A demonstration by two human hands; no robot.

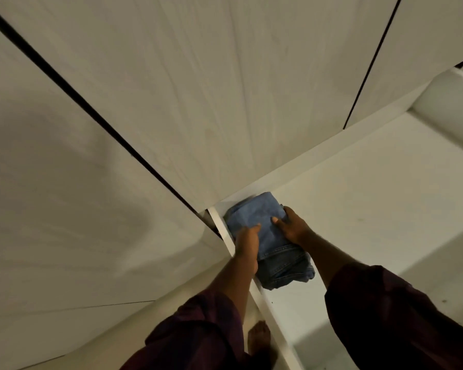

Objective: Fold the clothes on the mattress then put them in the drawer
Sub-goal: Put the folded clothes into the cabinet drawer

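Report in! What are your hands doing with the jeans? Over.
Left hand and right hand both grip the folded jeans. Jeans inside the open drawer, by its left wall. Nothing blocking.

Left grip (247, 240), right grip (292, 225), both clasping

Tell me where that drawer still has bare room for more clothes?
The drawer floor right of the folded jeans is bare, plus a strip on the near side of them. The back left corner is crowded: jeans against the left wall, left hand and right hand gripping them.
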